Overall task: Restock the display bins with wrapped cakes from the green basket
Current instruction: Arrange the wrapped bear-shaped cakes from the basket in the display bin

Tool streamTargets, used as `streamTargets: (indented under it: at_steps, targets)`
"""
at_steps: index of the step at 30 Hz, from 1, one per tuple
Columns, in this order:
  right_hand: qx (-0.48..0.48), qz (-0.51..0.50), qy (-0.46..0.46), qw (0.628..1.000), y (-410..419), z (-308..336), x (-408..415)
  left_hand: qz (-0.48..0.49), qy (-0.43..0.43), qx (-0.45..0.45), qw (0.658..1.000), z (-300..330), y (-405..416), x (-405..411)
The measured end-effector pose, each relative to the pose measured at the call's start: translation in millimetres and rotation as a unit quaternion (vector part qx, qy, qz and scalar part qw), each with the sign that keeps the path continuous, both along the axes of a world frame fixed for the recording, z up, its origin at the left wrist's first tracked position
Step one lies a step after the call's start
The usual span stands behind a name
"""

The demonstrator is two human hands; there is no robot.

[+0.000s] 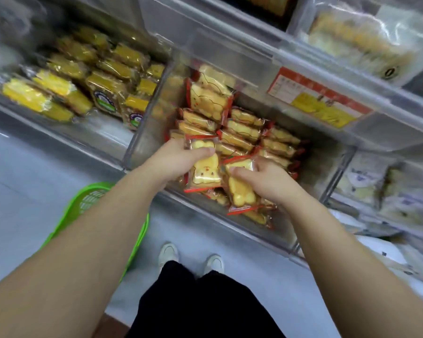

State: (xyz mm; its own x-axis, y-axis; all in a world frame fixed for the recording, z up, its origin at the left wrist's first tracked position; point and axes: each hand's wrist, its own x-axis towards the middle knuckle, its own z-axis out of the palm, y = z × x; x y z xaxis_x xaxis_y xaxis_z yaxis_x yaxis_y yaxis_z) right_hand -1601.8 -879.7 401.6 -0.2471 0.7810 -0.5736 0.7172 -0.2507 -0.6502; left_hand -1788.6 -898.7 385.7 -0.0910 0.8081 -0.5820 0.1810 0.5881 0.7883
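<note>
Both my hands reach into the middle clear display bin (142,132), which holds several bear-shaped wrapped cakes (239,132) in red-edged wrappers. My left hand (178,157) grips one bear cake (205,173), face up, at the bin's front. Beside it, my right hand (266,178) is closed on another wrapped cake (241,191). The green basket (88,198) stands on the floor at the lower left, mostly hidden behind my left forearm; its contents cannot be seen.
A bin to the left holds yellow wrapped cakes (66,86). Bins at the right (386,189) and upper right (357,42) hold pale wrapped goods. A red and yellow price label (320,101) hangs on the shelf above. My shoes (191,258) stand on the grey floor.
</note>
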Motion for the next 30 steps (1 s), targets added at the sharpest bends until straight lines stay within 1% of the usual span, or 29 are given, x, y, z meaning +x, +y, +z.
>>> streamTargets:
  at_steps: [2,3,5,6,7,8,9,11,12,13,15,16,18,21,23,25,27,28,29,30]
  targets:
    - [0.021,0.007,-0.013,1.000,1.4,-4.3,-0.6,-0.006,0.019,-0.007,1.000,-5.7,1.5,-0.7]
    - [0.040,0.016,-0.027,0.999,1.5,-6.7,-0.5,-0.026,0.060,-0.004,0.998,-6.2,2.3,-0.5]
    - [0.090,0.002,-0.047,0.995,0.2,-7.6,2.1,-0.067,0.187,0.019,0.980,-8.6,3.1,-1.9]
    - [0.110,-0.024,-0.044,0.993,0.5,-6.9,4.2,-0.065,0.226,0.040,0.971,-9.7,2.5,-2.8]
    - [0.111,-0.053,-0.030,0.992,2.4,-7.6,7.0,-0.051,0.233,0.054,0.970,-8.7,1.4,-3.2]
    - [0.087,-0.085,0.004,0.993,3.8,-6.5,9.0,-0.026,0.204,0.061,0.977,-8.3,0.8,-4.9]
    - [0.037,-0.117,0.058,0.991,5.7,-6.7,9.9,0.010,0.138,0.069,0.988,-7.2,-0.2,-6.4]
    - [-0.084,-0.190,0.164,0.964,10.2,-3.4,5.8,0.083,0.002,0.067,0.994,-5.4,-2.3,-7.7]
    - [-0.123,-0.219,0.200,0.947,12.1,-3.1,3.9,0.109,-0.038,0.058,0.992,-4.9,-1.9,-7.9]
    - [-0.136,-0.232,0.240,0.933,14.5,-4.2,2.6,0.126,-0.064,0.049,0.989,-5.0,-1.2,-7.7]
    - [-0.156,-0.235,0.305,0.910,17.8,-2.1,-2.1,0.142,-0.085,0.033,0.986,-5.2,0.2,-7.0]
    - [-0.168,-0.234,0.333,0.898,18.5,-0.6,-4.2,0.140,-0.095,0.024,0.985,-4.9,0.5,-7.3]
    - [-0.173,-0.225,0.379,0.881,20.2,-1.1,-6.5,0.119,-0.150,0.008,0.981,-3.4,0.5,-9.7]
    - [-0.162,-0.217,0.403,0.874,22.3,0.0,-8.5,0.101,-0.221,0.000,0.970,-0.4,-1.5,-16.0]
    - [-0.178,-0.230,0.402,0.868,24.5,-1.2,-8.6,0.085,-0.216,0.008,0.973,-0.4,-3.1,-20.3]
    - [-0.197,-0.210,0.393,0.873,28.1,1.1,-7.2,0.060,-0.177,0.013,0.982,-0.8,-3.3,-22.7]
    - [-0.196,-0.152,0.358,0.900,31.9,3.9,-5.3,0.042,-0.135,0.025,0.990,0.3,-0.7,-24.3]
    - [-0.186,-0.133,0.334,0.914,34.1,4.6,-4.1,0.037,-0.129,0.036,0.990,1.5,2.1,-25.0]
    - [-0.167,-0.126,0.308,0.928,37.3,5.3,-3.3,0.035,-0.129,0.048,0.990,3.1,5.9,-25.6]
    - [-0.139,-0.131,0.283,0.940,40.4,5.2,-3.2,0.033,-0.111,0.067,0.991,3.8,10.9,-26.3]
